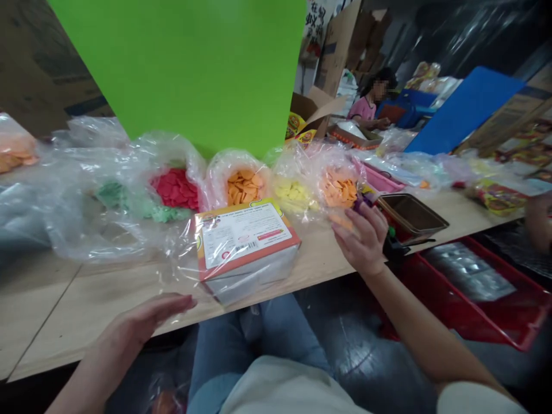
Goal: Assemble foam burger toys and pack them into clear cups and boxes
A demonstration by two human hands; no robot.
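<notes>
My left hand (149, 319) hovers open, fingers spread, just off the near table edge, a little left of a white-and-orange printed box (245, 244). Clear plastic film wraps the box, and its loose sheet runs under my fingertips. My right hand (362, 238) curls around a small purple object (361, 202), which is partly hidden by my fingers. Beside that hand lies a clear bag of orange discs (340, 188), with a stray orange disc (340, 221) near my fingers. Open clear bags of red (175, 188), green (138, 204), orange (244, 187) and yellow (291, 196) discs line the wooden table (43, 299).
A brown metal tray (409, 215) and a pink tray (382, 178) stand to the right. A red crate (474, 287) sits below the table on the right. A flat green panel (181, 63) blocks the upper middle. A person in a pink sleeve (364, 109) works at the back among cardboard boxes.
</notes>
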